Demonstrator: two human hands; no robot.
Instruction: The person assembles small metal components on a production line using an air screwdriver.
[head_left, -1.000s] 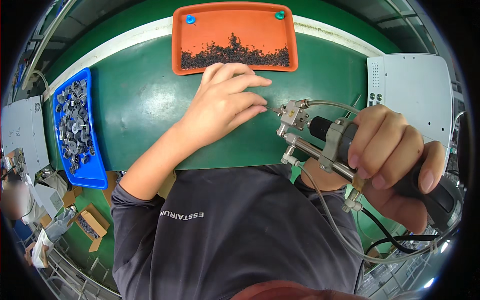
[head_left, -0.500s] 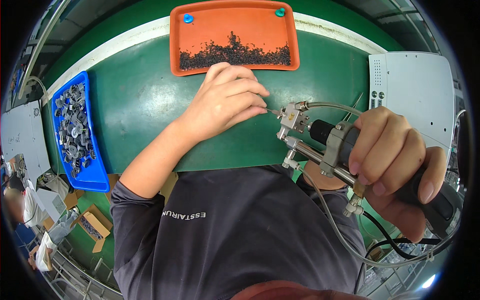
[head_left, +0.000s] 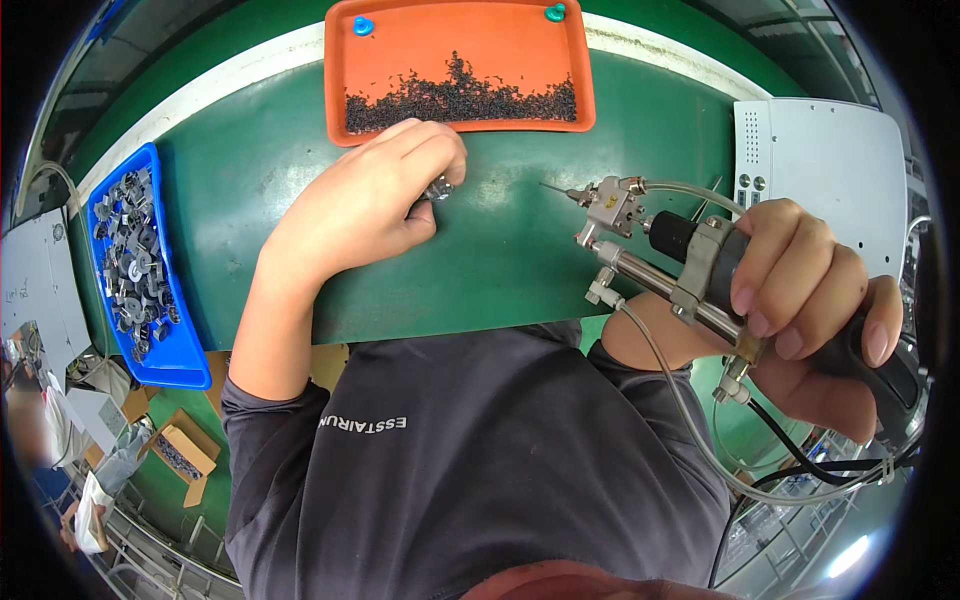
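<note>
My left hand is curled closed in front of the orange tray. A small shiny metal-and-dark part shows between its thumb and fingers; its exact kind is mostly hidden. At the right, my right hand wraps round the black handle of a needle dispensing tool. The tool has a metal valve block, a steel cylinder and hoses. Its thin needle points left over the green table, apart from my left hand. Small black pieces lie heaped along the near side of the tray.
A blue tray with many grey and black parts stands at the left. One blue and one green knob sit in the orange tray. A light grey box is at the right. Hoses trail below the tool. Another person is at far left.
My left hand has drawn back left from the needle and curled, with the small part now showing. The needle tool has moved slightly right. The view has shifted a little.
</note>
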